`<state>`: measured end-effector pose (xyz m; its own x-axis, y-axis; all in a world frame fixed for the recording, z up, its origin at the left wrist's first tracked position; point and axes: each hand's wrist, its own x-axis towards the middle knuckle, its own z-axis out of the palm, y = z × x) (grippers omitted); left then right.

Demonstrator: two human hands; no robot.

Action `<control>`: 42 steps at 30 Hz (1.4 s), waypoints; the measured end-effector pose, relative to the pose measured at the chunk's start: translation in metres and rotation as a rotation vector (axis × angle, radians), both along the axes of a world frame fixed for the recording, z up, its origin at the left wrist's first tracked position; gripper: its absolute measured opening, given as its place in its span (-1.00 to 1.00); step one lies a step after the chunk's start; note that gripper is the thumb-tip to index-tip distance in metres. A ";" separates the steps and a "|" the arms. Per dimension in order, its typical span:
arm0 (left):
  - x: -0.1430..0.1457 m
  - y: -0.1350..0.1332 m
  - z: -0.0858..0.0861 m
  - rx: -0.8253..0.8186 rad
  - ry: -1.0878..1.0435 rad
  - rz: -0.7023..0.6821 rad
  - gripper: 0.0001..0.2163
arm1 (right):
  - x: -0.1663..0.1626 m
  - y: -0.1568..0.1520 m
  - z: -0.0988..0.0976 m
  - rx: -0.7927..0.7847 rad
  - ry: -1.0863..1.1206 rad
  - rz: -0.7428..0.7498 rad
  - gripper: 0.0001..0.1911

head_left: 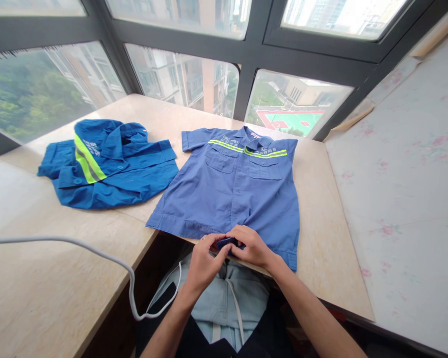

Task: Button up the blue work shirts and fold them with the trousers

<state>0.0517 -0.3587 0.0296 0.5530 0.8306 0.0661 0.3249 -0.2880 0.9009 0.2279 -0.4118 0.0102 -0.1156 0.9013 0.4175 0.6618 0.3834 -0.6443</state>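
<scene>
A blue short-sleeved work shirt (239, 191) with yellow-green reflective stripes lies flat, front up, on the beige counter (321, 219). Its hem hangs over the near edge. My left hand (205, 261) and my right hand (250, 246) meet at the bottom of the shirt's front placket. Both pinch the hem fabric there, fingers closed on it, thumbs close together.
A second, darker blue shirt (108, 164) with a reflective stripe lies crumpled at the left of the counter. A white cable (97, 256) runs across the lower left surface and down toward my lap. Windows stand behind the counter; a floral-patterned wall (406, 189) rises at the right.
</scene>
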 end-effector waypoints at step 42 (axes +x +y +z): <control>-0.008 -0.002 -0.023 0.230 -0.175 -0.034 -0.75 | 0.001 -0.002 -0.001 0.194 -0.287 -0.015 -0.81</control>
